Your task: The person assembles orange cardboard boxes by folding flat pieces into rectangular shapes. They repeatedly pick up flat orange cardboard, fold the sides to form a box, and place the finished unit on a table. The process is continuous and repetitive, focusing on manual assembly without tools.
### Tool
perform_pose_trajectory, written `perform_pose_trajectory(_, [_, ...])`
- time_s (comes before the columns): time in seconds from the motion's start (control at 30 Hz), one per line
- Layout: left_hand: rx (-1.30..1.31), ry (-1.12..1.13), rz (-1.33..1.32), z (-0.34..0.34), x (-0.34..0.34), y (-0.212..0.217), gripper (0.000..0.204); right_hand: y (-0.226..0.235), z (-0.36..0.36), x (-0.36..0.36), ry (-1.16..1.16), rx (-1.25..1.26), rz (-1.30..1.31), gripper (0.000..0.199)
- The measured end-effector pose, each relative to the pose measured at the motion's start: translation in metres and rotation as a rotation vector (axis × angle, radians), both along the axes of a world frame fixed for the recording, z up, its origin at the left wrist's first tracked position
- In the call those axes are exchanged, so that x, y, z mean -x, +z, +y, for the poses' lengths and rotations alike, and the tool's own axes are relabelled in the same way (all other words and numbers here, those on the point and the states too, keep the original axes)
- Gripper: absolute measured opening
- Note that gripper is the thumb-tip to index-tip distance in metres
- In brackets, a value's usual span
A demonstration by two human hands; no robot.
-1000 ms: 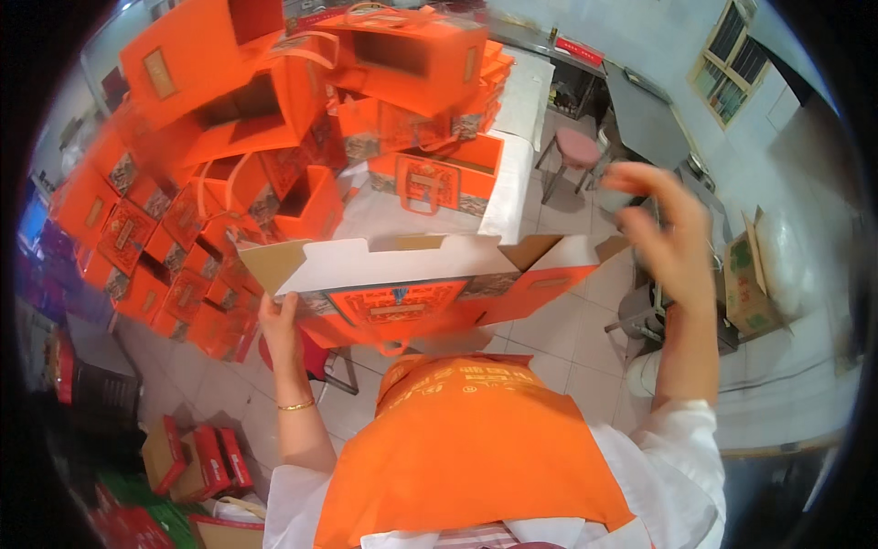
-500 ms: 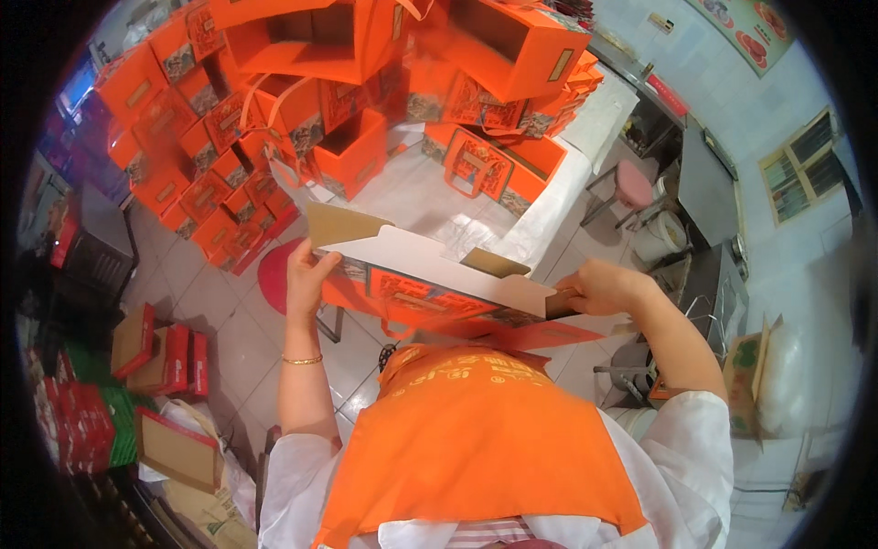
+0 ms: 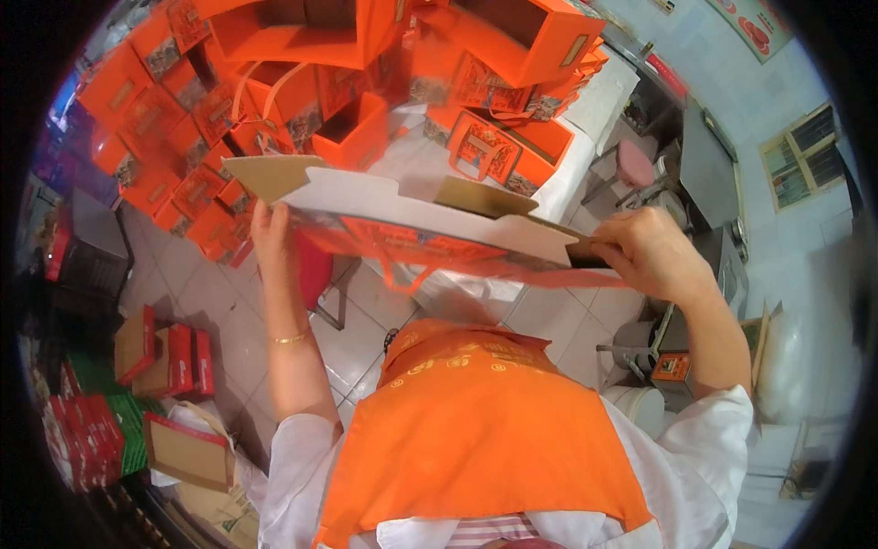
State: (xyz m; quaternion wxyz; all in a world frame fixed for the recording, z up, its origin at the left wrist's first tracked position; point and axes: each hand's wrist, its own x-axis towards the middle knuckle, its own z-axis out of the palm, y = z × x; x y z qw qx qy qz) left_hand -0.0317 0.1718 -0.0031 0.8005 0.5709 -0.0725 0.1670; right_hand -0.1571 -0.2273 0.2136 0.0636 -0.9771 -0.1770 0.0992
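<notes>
Between my hands I hold up a partly flattened orange cardboard box [image 3: 416,236], tilted so that its white and brown flaps stand along the upper edge. My left hand [image 3: 273,234] grips its left end, thumb and fingers pressed on the board below a brown flap. At the opposite end my right hand [image 3: 651,252] has its fingers closed round the edge, partly tucked behind a white flap. A loop of orange handle ribbon hangs below the printed side. The box is a little blurred by motion.
Beyond it, a table [image 3: 412,156] with a white cover bears several orange boxes [image 3: 352,133], some open, more stacked at left. A red stool [image 3: 314,274] stands under the box's left end. Red cartons [image 3: 187,361] lie on the floor at left; a pink stool [image 3: 633,165] is at right.
The box has moved up and away from my body, and its left end has swung left. Both hands have gone with it, still gripping its ends.
</notes>
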Motion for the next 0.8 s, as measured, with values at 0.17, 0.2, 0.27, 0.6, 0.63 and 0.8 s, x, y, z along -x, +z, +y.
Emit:
perform_pose_trajectory(0.17, [-0.109, -0.074, 0.05, -0.03, -0.021, -0.034, 0.035, -0.041, 0.002, -0.017, -0.025, 0.284, 0.096, 0.009])
perform_pose_trajectory(0.2, [-0.134, -0.1, 0.079, -0.042, -0.021, -0.035, 0.041, -0.056, -0.002, -0.021, -0.013, 0.38, 0.161, 0.01])
perform_pose_trajectory(0.27, [-0.058, -0.069, 0.088, -0.052, -0.021, -0.043, 0.046, -0.076, -0.003, -0.029, -0.024, 0.366, 0.115, 0.011])
perform_pose_trajectory(0.6, [-0.153, -0.105, 0.004, -0.057, -0.029, -0.048, 0.047, -0.095, -0.018, -0.052, -0.113, 0.266, -0.077, 0.013])
perform_pose_trajectory(0.63, [-0.179, -0.105, -0.019, -0.058, -0.025, -0.047, 0.046, -0.097, -0.02, -0.058, -0.105, 0.285, -0.12, 0.012])
perform_pose_trajectory(0.8, [-0.39, -0.321, -0.012, -0.07, -0.005, -0.06, 0.051, -0.104, -0.003, -0.096, -0.09, 0.387, -0.257, 0.006])
